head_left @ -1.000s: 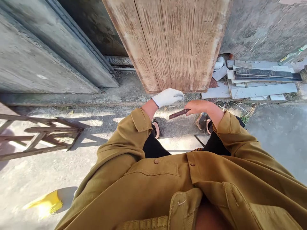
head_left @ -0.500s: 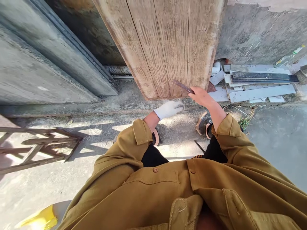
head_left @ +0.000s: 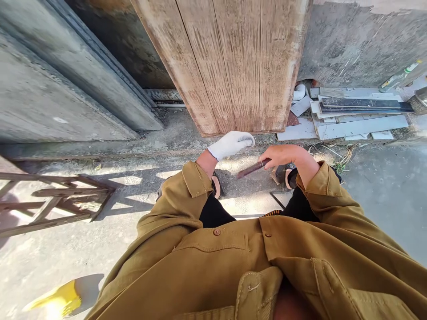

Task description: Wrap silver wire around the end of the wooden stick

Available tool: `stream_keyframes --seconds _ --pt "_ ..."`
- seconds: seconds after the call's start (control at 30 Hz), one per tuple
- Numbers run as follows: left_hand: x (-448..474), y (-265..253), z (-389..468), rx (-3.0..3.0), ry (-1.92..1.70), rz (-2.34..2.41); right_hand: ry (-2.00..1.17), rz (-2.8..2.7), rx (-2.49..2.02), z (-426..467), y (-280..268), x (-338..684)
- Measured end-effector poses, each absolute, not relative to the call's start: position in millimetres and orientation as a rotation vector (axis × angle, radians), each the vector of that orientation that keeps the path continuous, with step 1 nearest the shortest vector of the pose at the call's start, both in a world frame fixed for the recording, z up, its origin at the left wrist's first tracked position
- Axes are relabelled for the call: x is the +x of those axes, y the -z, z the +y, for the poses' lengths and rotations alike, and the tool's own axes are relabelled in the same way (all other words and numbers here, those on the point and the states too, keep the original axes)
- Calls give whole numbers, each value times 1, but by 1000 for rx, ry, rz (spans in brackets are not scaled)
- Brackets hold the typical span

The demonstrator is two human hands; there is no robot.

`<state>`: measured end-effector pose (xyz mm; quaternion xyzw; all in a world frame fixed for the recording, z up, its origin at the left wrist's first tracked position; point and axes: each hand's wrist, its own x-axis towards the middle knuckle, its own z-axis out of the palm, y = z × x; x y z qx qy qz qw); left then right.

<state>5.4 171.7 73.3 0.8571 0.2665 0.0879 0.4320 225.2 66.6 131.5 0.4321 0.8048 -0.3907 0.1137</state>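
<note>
My left hand (head_left: 231, 144), in a white glove, is closed with its fingers curled, just in front of the lower edge of the weathered wooden plank panel (head_left: 230, 80). A thin pale string (head_left: 258, 154) runs from its fingertips to my right side. Bare and closed, my right hand (head_left: 282, 155) grips one end of a dark brown stick-like tool (head_left: 251, 169). The string loops around the tool near my fingers. The tool points left, below the glove and apart from the panel. Its exact kind is not clear.
Tile and board offcuts (head_left: 363, 126) are stacked to the right, with a bottle (head_left: 400, 76) behind them. At left lies a wooden frame (head_left: 70, 200), below leaning grey slabs (head_left: 66, 75). A yellow object (head_left: 56, 300) is on the ground at lower left. A hammer-like tool (head_left: 275, 175) lies by my right foot.
My right hand has drawn the brown tool off the panel and down toward me, and its tip now points down-left. My left hand has risen slightly toward the panel's edge.
</note>
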Motion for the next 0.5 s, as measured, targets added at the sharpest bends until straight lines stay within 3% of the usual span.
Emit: stream_keyframes --seconds 0.07,0.2,0.37,0.5 --pt "2 -73 173 2040 -309 748 1177 2525 1489 68 -147 233" --pt "-1 -67 165 1926 -214 785 935 2469 2147 84 -151 243" --pt "1 -52 155 2155 -225 782 1216 2200 2310 103 -116 239" --pt "7 -51 154 2214 -159 818 1021 2123 2388 107 -99 235"
